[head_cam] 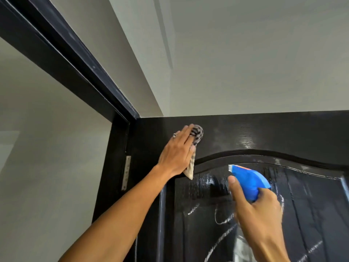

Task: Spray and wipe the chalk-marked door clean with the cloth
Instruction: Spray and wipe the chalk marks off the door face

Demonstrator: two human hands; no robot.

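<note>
Door (283,137): left hand (176,154) pressing cloth (253,134) flat, fingers straight, at 10 o'clock; right hand (258,210) gripping spray bottle (249,179). Risking: runoff smearing chalk marks (221,222) at 6 o'clock, cloth slipping.

Black door (283,133), cloth (254,136) against it.

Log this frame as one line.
left hand: presses cloth on door top | right hand: holds spray bottle | chalk marks: remain
</note>
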